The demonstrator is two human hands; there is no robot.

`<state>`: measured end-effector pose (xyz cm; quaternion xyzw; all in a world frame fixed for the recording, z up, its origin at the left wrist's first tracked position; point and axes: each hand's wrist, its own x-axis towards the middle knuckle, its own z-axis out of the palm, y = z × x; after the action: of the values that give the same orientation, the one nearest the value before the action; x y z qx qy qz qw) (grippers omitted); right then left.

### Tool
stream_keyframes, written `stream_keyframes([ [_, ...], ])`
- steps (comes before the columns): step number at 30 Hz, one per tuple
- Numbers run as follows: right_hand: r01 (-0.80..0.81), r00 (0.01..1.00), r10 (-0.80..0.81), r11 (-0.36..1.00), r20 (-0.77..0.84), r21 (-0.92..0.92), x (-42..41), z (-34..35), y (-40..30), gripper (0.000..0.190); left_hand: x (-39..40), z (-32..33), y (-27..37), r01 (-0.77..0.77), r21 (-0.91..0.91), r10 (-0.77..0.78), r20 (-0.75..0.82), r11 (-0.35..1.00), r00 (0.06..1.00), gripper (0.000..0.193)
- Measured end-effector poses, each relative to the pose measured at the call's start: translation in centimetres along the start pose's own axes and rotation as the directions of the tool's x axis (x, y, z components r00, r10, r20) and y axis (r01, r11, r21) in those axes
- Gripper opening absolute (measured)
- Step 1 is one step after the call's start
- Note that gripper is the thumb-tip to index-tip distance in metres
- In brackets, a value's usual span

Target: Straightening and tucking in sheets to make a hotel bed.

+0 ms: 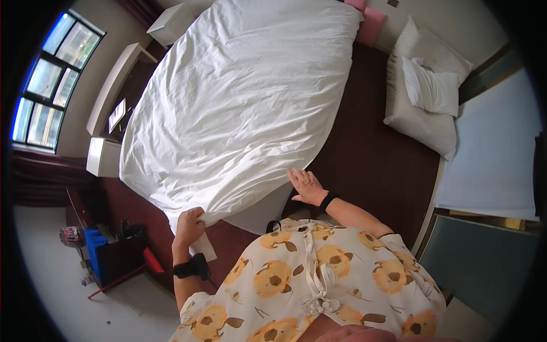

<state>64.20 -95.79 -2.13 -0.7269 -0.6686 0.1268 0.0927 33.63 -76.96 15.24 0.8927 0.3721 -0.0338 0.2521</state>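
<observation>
A rumpled white bed cover [256,89] spreads over the bed before me. My left hand [190,225] is closed on its near corner, where the fabric bunches and folds toward the fist. My right hand [306,186] has its fingers apart at the near right edge of the cover and holds nothing; whether the fingertips touch the fabric I cannot tell. Below that edge, the white side of the bed [263,211] shows between my hands. Black bands sit on both my wrists.
White pillows and a large cushion [421,115] lie at the right. White nightstands [104,157] and a low curved bench [112,89] stand along the left. At lower left are a blue cloth [96,252] and a red dustpan [152,260]. Dark red floor [376,141] borders the bed.
</observation>
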Motion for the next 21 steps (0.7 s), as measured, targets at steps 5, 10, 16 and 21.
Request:
stream_keyframes([
  [5,0.169,0.955,-0.194,0.977,-0.224,-0.127,8.1,0.6,-1.6,0.079,-4.8,-3.9,2.6,0.148,-0.003,-0.147,-0.115,0.989,0.982,0.013],
  [10,0.329,0.925,-0.359,0.921,0.124,0.209,14.7,0.6,-0.6,0.022,-9.5,0.2,2.7,0.349,-0.039,-0.348,-0.223,0.936,0.91,0.014],
  [16,0.499,0.694,-0.589,0.808,0.414,0.313,15.6,0.7,1.1,0.016,-11.3,16.6,2.7,0.804,-0.144,-0.716,-0.562,0.577,0.414,0.045],
  [21,0.521,0.642,-0.603,0.796,0.474,0.308,17.3,-1.7,-0.7,0.018,-2.0,23.8,9.6,0.463,-0.824,-0.578,0.562,-0.327,0.592,0.049],
])
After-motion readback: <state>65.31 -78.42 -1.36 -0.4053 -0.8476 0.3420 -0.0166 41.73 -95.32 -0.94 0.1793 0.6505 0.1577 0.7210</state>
